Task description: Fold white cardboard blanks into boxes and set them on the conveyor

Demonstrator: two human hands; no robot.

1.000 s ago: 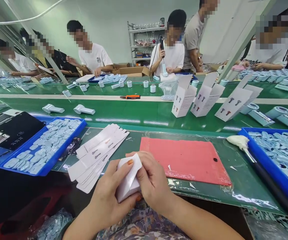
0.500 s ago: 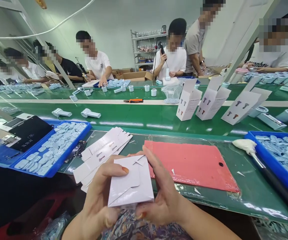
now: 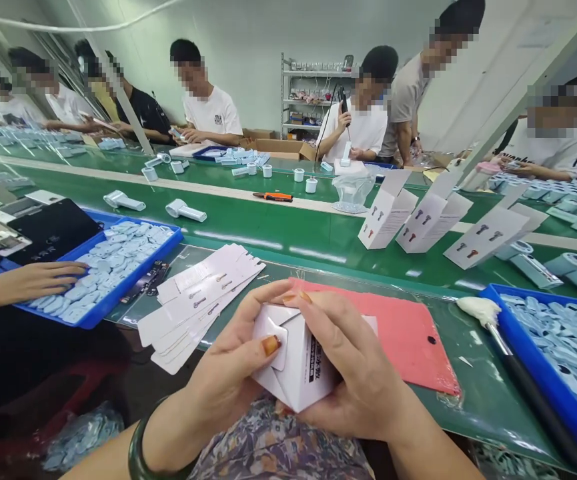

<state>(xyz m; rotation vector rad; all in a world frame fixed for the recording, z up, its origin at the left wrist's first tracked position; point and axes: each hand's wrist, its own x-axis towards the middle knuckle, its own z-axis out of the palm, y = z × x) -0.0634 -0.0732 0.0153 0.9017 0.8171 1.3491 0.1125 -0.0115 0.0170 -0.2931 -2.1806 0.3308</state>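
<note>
Between my two hands is a white cardboard box (image 3: 295, 387), tilted, with folded flaps on the end facing me and dark print on its right side. My left hand (image 3: 233, 360) grips its left side, the thumb pressed on the tucked flap. Wrapped round the right side and top is my right hand (image 3: 353, 360). Left of the box, a fanned stack of flat white cartons (image 3: 201, 300) lies on the bench. A red mat (image 3: 403, 333) lies behind and to the right, partly hidden by my right hand.
Three open-topped white boxes stand on the green conveyor (image 3: 248, 233), the nearest-left one (image 3: 381, 223) by a clear plastic bag. Blue trays of light-blue parts flank me, left (image 3: 181, 235) and right (image 3: 493, 293). A black-handled tool (image 3: 538, 380) lies at right. A co-worker's hand (image 3: 53, 280) reaches into the left tray.
The box has turned in my hands, so its printed side now shows. My right hand has moved over its top. At left, a co-worker's hand has come onto the tray of parts.
</note>
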